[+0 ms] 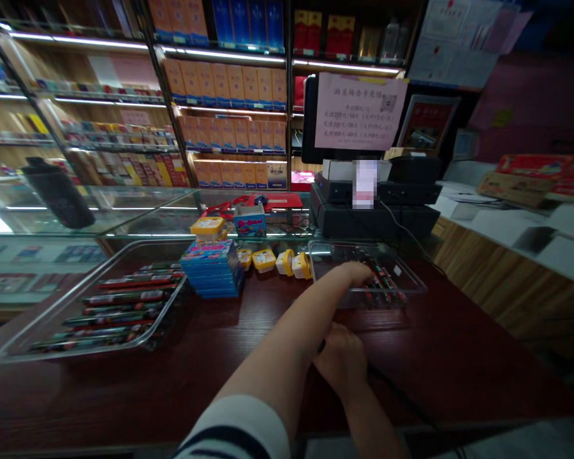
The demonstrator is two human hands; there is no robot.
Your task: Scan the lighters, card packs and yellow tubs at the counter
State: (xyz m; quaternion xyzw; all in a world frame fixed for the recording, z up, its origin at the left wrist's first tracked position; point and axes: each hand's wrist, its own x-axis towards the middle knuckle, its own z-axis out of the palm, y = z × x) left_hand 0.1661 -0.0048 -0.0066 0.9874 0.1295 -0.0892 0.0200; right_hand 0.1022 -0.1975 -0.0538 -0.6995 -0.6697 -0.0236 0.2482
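Observation:
My left arm stretches across the table, and my left hand [356, 274] is over a clear plastic tray [414, 284] on the right, at several dark, thin pen-like sticks [380, 280]. Its fingertips are hidden, so I cannot tell whether they grip a stick. Below my left forearm is my right hand [343, 357], with fingers curled. A small black piece [321, 346] shows beside it, and a black cord [402, 398] runs from near the wrist to the lower right. What that hand holds is mostly hidden.
A larger clear tray [16, 350] of similar sticks lies left. Between the trays stand stacked blue boxes [213, 274] and small yellow-lidded tubs [264, 260]. Behind are a monitor with a paper sign [358, 115], a dark cash drawer [377, 220] and a black bottle [57, 194].

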